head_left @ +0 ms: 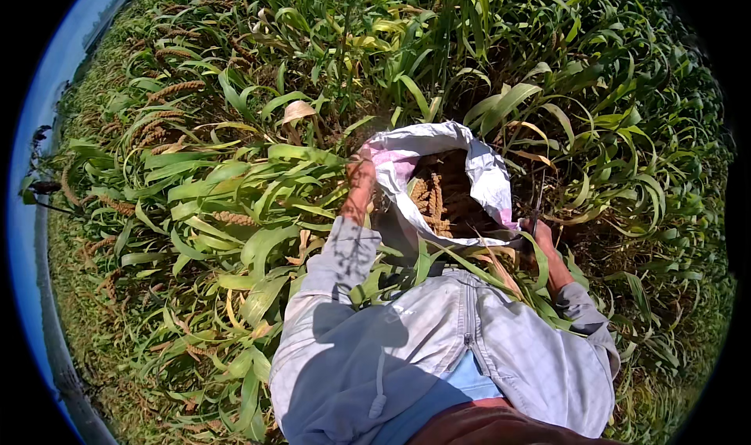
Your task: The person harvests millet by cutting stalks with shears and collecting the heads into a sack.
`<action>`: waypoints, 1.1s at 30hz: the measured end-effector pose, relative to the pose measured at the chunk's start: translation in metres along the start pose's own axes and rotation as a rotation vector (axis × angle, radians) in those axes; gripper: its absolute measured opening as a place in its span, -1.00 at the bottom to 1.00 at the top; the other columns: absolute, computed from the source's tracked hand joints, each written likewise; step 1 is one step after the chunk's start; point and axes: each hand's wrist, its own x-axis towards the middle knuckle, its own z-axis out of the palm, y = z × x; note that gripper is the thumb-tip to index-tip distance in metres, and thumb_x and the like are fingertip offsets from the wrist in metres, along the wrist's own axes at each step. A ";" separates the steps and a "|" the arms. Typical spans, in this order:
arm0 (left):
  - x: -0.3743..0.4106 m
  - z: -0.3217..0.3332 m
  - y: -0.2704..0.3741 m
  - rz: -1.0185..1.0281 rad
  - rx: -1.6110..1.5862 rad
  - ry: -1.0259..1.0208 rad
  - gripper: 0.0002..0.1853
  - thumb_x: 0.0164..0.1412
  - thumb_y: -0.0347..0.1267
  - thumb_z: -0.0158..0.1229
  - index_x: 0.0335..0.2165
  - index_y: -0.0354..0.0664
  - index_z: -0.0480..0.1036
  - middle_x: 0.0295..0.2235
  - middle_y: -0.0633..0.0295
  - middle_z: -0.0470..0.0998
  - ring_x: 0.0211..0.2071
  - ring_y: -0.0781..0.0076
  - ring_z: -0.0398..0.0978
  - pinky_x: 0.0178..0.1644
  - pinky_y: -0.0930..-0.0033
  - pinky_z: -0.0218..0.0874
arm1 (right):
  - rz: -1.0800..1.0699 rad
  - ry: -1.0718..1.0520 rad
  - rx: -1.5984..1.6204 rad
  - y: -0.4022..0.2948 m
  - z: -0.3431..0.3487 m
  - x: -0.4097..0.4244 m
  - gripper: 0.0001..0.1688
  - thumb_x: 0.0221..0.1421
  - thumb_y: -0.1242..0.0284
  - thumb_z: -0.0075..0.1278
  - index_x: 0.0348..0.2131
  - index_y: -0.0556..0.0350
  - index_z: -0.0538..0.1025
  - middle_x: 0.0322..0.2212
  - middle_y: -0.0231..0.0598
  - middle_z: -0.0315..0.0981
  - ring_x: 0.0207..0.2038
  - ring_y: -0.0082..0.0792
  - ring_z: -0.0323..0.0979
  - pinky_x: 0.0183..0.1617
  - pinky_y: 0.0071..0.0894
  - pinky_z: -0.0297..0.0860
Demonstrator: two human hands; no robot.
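A white woven sack [491,181] with pink patches hangs before me, its mouth spread wide. Several brown foxtail millet heads [435,204] lie inside, partly in shadow. My left hand [360,178] grips the left side of the rim. At the lower right of the rim, my right hand [543,236] is closed on the sack edge. A thin, dark, blade-like tool [538,194] rises from that same hand; its handle is hidden. Long green leaves cross in front of my right wrist and the sack's near edge.
Dense millet plants [234,181] with long leaves surround me on all sides. Drooping ripe seed heads [176,90] stand to the left. A pale, cone-shaped dry leaf or husk [298,111] sticks up beyond my left hand. Tall green stems [422,63] rise behind the sack.
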 end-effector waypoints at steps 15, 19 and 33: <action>-0.105 -0.073 0.035 0.398 -0.662 -0.323 -0.55 0.10 -0.35 0.31 -0.07 -0.32 0.42 -0.23 0.16 0.52 -0.26 0.45 0.43 -0.19 0.42 0.31 | -0.021 -0.175 0.446 -0.047 -0.110 -0.001 -0.83 0.06 0.44 0.08 -0.38 0.21 0.47 -0.61 -0.37 0.42 -0.64 -0.58 0.34 -0.60 -0.58 0.25; -0.132 -0.081 0.029 0.587 -0.461 -0.057 -0.38 0.08 -0.42 0.26 0.11 -0.32 0.26 -0.02 -0.10 0.38 0.02 0.14 0.36 0.12 0.25 0.22 | -0.244 -0.126 0.296 -0.114 -0.171 0.009 -0.63 0.10 0.22 0.16 -0.32 0.18 0.48 -0.48 -0.41 0.47 -0.46 -0.60 0.39 -0.33 -0.59 0.33; -0.240 -0.253 -0.006 0.791 -0.657 0.386 -0.82 0.25 -0.42 0.11 -0.25 -0.32 0.52 -0.41 0.18 0.63 -0.40 0.52 0.58 -0.26 0.49 0.43 | -0.878 -1.060 -0.092 -0.352 -0.085 -0.080 -0.65 0.01 0.27 0.23 -0.53 0.09 0.40 -0.66 -0.56 0.30 -0.60 -0.73 0.25 -0.53 -0.64 0.21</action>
